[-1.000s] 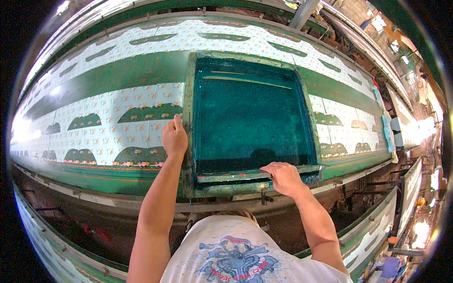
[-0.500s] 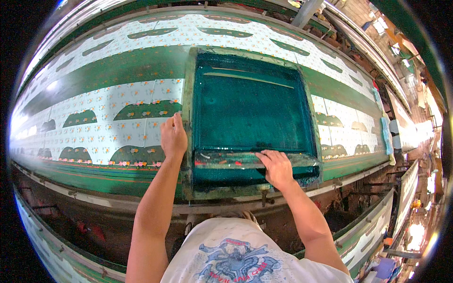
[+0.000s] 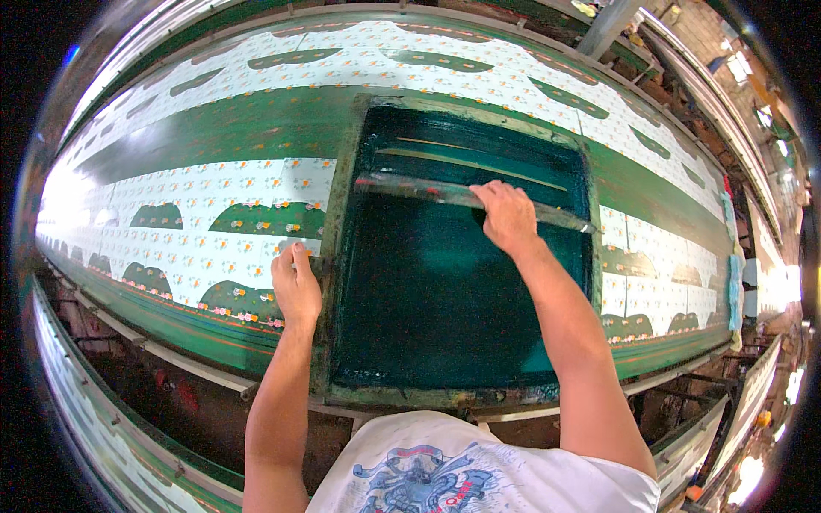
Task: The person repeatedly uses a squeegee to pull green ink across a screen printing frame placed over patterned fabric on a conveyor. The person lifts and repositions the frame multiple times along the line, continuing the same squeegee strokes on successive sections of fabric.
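A screen-printing frame (image 3: 336, 282) lies on a long green table, its dark teal mesh (image 3: 436, 291) wet and shiny. My right hand (image 3: 510, 218) is closed over the middle of a squeegee (image 3: 410, 189), a long ink-smeared bar that lies across the far part of the mesh, slightly tilted. Just left of the frame, above the printed cloth, my left hand (image 3: 296, 284) has its fingers bent together. Whatever is between them, if anything, is hidden. White cloth (image 3: 197, 184) with small orange flowers and green scalloped shapes lies beside the frame.
More printed cloth (image 3: 359, 64) runs along the table's far side, and another piece (image 3: 658, 231) lies right of the frame. A metal rail (image 3: 162, 344) borders the near edge. A grey post (image 3: 609, 30) stands at the back right. Another table (image 3: 94, 419) is at the lower left.
My right hand has pushed the squeegee from the near end of the mesh to its far part. My left hand is slightly lower and further left in view.
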Available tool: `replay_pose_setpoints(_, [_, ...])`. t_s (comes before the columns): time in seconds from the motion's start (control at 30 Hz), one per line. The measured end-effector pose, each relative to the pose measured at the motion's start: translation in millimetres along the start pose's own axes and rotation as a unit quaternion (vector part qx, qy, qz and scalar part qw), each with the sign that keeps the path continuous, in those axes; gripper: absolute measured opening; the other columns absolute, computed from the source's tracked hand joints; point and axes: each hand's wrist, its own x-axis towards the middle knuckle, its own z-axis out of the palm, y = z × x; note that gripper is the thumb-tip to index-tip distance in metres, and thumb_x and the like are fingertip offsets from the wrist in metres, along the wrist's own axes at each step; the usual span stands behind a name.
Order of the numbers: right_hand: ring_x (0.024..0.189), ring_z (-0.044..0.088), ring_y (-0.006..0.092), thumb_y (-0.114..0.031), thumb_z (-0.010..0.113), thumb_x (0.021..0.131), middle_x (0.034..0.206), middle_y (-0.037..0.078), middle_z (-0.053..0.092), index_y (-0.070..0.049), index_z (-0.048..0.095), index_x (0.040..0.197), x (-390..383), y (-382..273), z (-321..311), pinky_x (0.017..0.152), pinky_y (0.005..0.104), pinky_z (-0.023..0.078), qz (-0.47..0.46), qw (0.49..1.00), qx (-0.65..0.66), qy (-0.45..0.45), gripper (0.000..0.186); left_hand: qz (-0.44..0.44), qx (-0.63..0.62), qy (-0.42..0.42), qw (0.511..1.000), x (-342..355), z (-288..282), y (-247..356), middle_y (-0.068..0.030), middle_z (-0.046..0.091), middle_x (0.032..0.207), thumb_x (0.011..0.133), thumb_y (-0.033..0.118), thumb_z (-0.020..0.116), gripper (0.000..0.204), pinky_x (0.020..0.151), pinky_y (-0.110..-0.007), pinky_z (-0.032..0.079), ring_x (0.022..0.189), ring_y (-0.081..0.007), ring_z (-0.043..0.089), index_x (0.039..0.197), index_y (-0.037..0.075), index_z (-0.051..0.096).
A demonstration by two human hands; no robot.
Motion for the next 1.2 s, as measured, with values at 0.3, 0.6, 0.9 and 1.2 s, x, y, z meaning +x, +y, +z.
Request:
replay_pose_setpoints(0.3, [0.114,0.071,0.0309,0.002,0.070,0.085,0.119,0.008,0.074,-0.014,0.075,0.132,28,26,13,0.095,0.0461,0.056,-0.007,1.000,-0.001,-0.004,0.050,-0.020,0.026,0.011,0.999,-1,1,-2,-0.0218,0.068,0.118,0.116,0.037,0.057,0.040,0.095,-0.047,0.053,0.109,-0.0372,0.066,0.125,0.001,0.073])
replay_pose_setpoints(0.6, [0.103,0.075,0.0387,0.000,0.066,0.089,0.107,0.013,0.076,-0.014,0.077,0.126,56,45,-11,0.088,0.0523,0.060,0.007,0.999,0.037,-0.020,0.041,0.001,0.020,0.027,0.999,-3,2,7,-0.0179,0.068,0.114,0.115,0.034,0.060,0.037,0.089,-0.043,0.053,0.101,-0.0312,0.065,0.124,0.002,0.074])
replay_pose_setpoints(0.9, [0.105,0.075,0.0369,-0.007,0.068,0.089,0.108,0.010,0.075,-0.018,0.079,0.118,78,59,-2,0.090,0.0528,0.061,0.019,0.996,0.029,-0.085,0.033,-0.011,0.029,0.030,0.999,-5,1,8,-0.0181,0.068,0.112,0.115,0.034,0.059,0.038,0.087,-0.043,0.053,0.098,-0.0308,0.065,0.121,0.000,0.074])
replay_pose_setpoints(1.2, [0.102,0.075,0.0377,-0.010,0.069,0.086,0.105,0.012,0.074,-0.017,0.080,0.114,18,19,-27,0.087,0.0535,0.062,-0.002,0.992,0.037,-0.118,0.031,-0.011,0.052,0.005,0.999,2,1,3,-0.0232,0.070,0.102,0.116,0.042,0.053,0.050,0.090,-0.051,0.051,0.100,-0.0406,0.066,0.109,-0.003,0.074])
